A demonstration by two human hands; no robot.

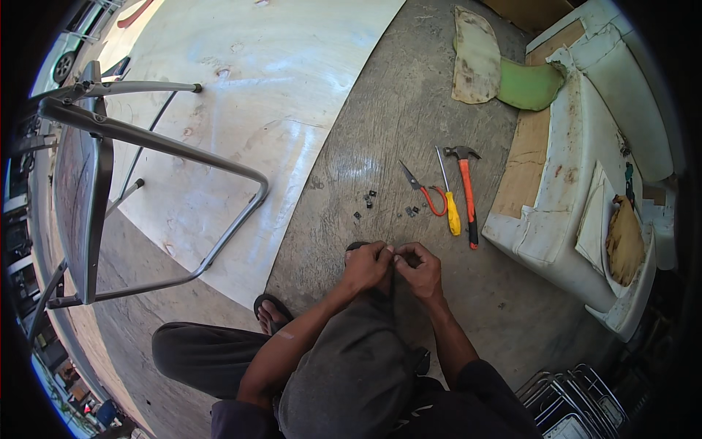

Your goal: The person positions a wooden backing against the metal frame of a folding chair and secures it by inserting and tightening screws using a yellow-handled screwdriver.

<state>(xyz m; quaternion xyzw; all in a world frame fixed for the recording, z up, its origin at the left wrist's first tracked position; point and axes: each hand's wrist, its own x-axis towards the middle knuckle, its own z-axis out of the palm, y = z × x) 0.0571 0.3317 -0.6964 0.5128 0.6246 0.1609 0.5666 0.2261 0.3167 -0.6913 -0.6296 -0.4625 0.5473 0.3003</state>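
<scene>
Over my raised knee, my left hand [369, 267] and my right hand [418, 271] meet with fingers bent and pinched at a small thing that I cannot make out. Just beyond them on the concrete lie small dark metal pieces [369, 203] in loose groups. Scissors with red handles [436, 206], a screwdriver with a yellow handle [452, 216] and a claw hammer with an orange and black handle [466, 197] lie side by side a little ahead and to the right.
A metal-framed chair [99, 190] rests at left by a plywood sheet [256, 66]. A torn white upholstered seat [556, 183] stands at right, with green foam [532, 84] and a stained pad [475, 55] at its far end. Wire metal frames [574, 402] are at lower right.
</scene>
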